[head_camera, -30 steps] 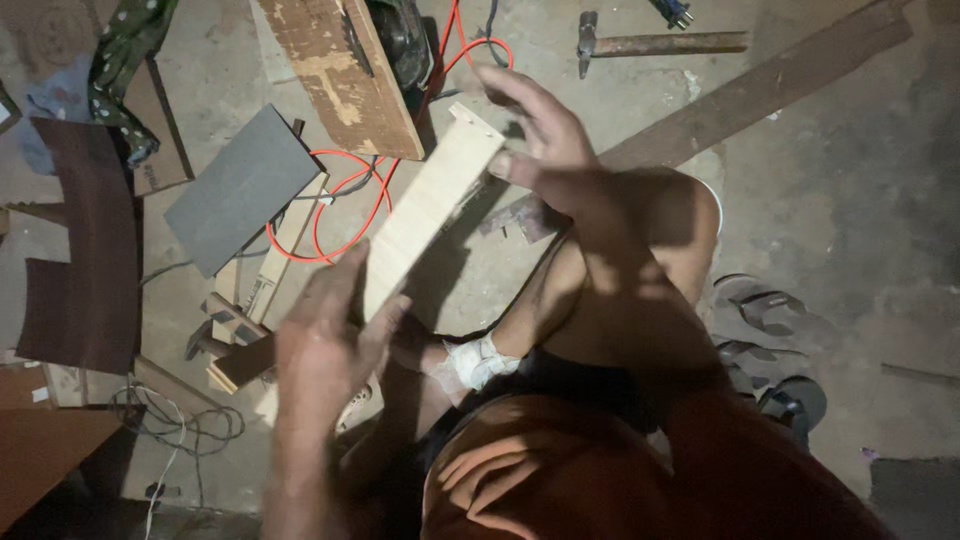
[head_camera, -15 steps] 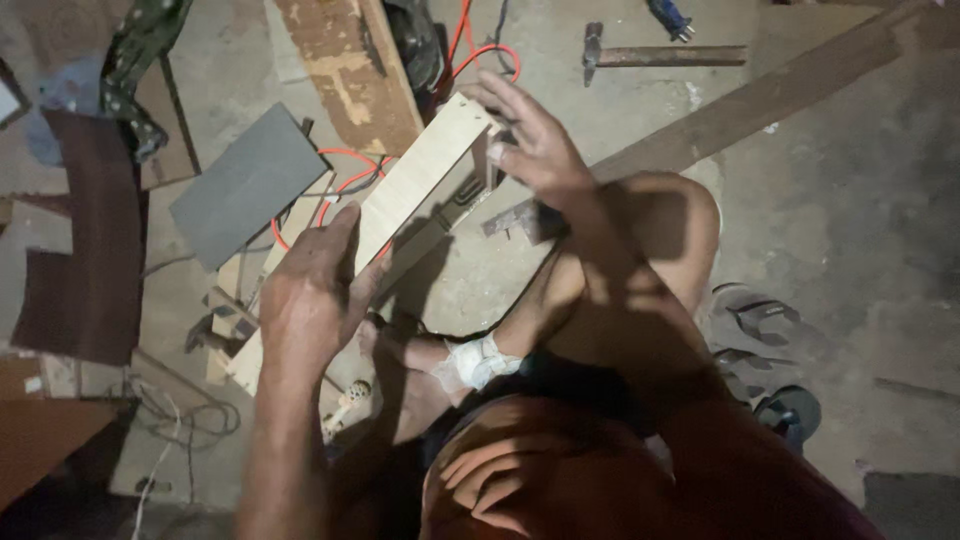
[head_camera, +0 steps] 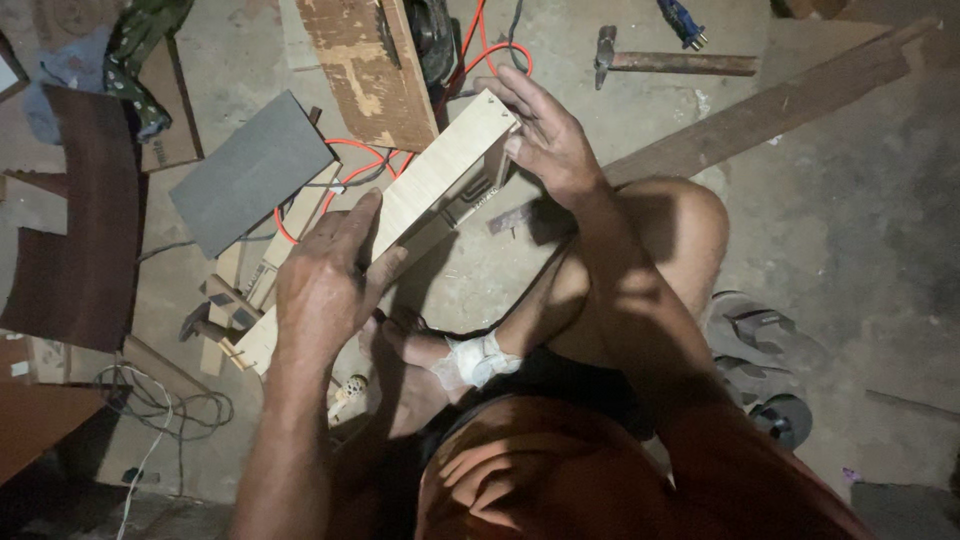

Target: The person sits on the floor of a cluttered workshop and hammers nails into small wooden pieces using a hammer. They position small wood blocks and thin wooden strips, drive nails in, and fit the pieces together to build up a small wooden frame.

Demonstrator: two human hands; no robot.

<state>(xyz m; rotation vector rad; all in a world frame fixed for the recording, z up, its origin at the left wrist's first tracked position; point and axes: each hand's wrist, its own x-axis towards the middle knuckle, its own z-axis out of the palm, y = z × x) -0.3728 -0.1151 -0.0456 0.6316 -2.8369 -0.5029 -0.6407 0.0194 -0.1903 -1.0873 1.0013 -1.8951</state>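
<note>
Head view: both hands clamped on pale wooden piece
Left hand: covers near end
Right hand: grips far end, underside too dark to read

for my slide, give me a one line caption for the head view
Seated on a workshop floor, left hand and right hand hold a pale wooden piece above an orange cable.

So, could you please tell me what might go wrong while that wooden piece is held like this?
The wooden piece is held in the air only at its two ends, by the left hand and right hand, so it could slip and drop onto the bare foot below. The orange cable and wood scraps on the floor could snag or trip.
</note>
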